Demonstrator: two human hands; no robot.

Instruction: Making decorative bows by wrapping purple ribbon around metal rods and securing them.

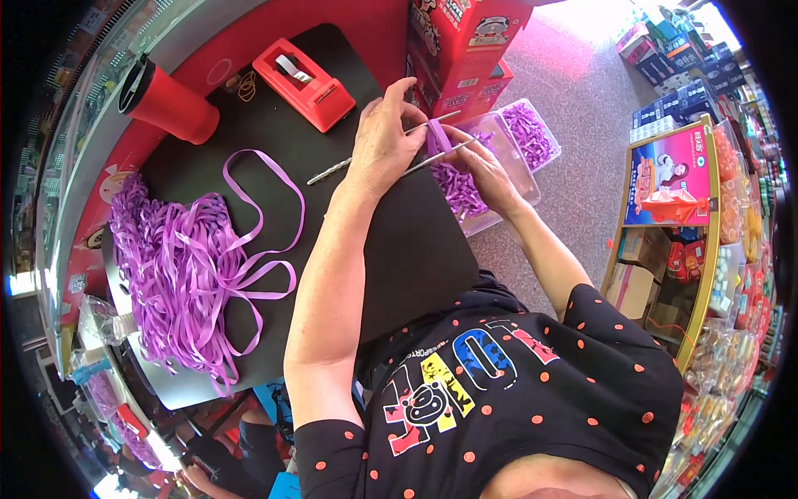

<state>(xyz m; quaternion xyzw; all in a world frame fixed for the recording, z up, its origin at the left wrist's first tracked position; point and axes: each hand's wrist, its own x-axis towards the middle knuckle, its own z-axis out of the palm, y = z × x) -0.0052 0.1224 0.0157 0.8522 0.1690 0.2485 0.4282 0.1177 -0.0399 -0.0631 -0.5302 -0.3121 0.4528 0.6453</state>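
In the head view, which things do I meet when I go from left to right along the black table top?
Pile of purple ribbon → red cup → red tape dispenser → left hand → right hand → clear plastic tray holding purple ribbon pieces.

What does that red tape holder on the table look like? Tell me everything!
The red tape holder looks like shiny plastic, a long blocky wedge. A grey-white part sits in a slot on its top. It lies flat and slantwise on the black table, beside some rubber bands. Neither hand touches it.
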